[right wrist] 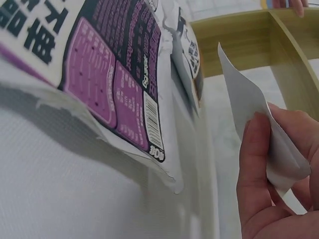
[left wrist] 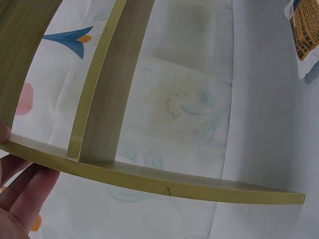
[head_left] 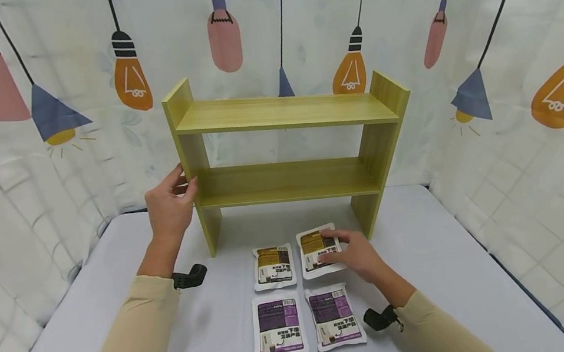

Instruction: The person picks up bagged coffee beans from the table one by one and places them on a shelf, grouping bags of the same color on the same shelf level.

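Left hand [head_left: 172, 205]: fingers curled round the left upright of the wooden shelf [head_left: 286, 151], gripping it.
Right hand [head_left: 352, 254]: pinches the edge of the orange-labelled packet [head_left: 316, 252], lying on the worktop [head_left: 460, 271] before the shelf.
Nearby: another orange packet [head_left: 274, 266], 2 purple packets [head_left: 306, 320] in front.

Four pouches lie on the table [head_left: 431, 251]: two brown pouches, one [head_left: 273, 265] at 12 o'clock of the group's left column and one [head_left: 317, 250] beside it at 3 o'clock, and two purple pouches, one [head_left: 277, 325] at 6 o'clock of the first and one [head_left: 335, 315] at 6 o'clock of the second. There is one shelf unit [head_left: 289, 151] with two boards. Two hands show, the left hand [head_left: 170, 205] and the right hand [head_left: 356, 255], each wrist bearing one black strap mount.
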Demonstrator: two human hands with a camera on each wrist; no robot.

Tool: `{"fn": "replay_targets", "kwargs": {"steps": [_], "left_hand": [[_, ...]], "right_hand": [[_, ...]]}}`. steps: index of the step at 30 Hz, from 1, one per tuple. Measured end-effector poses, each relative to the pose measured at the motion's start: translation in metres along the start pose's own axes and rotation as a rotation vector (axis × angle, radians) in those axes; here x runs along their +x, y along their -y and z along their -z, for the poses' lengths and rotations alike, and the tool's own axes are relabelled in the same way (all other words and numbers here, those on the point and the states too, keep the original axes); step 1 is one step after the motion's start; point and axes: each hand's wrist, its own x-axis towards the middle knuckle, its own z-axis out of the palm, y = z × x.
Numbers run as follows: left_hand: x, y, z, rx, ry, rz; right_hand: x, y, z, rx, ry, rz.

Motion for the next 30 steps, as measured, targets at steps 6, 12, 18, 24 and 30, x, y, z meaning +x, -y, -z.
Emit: {"fn": "replay_targets", "kwargs": {"steps": [6,12,18,24,30], "left_hand": [[0.000,0.000,0.000,0.001,0.007,0.008],[0.001,0.000,0.000,-0.010,0.009,0.006],[0.001,-0.001,0.000,-0.013,0.006,0.004],[0.001,0.000,-0.001,-0.013,0.003,0.002],[0.001,0.001,-0.002,-0.017,0.004,0.003]], "right_hand": [[-0.003,0.005,0.004,0.051,0.005,-0.013],[-0.006,0.016,0.009,0.093,0.004,-0.009],[-0.008,0.023,0.016,0.128,0.015,-0.017],[-0.012,0.031,0.023,0.163,0.047,-0.025],[-0.018,0.042,0.027,0.173,0.057,-0.030]]}}
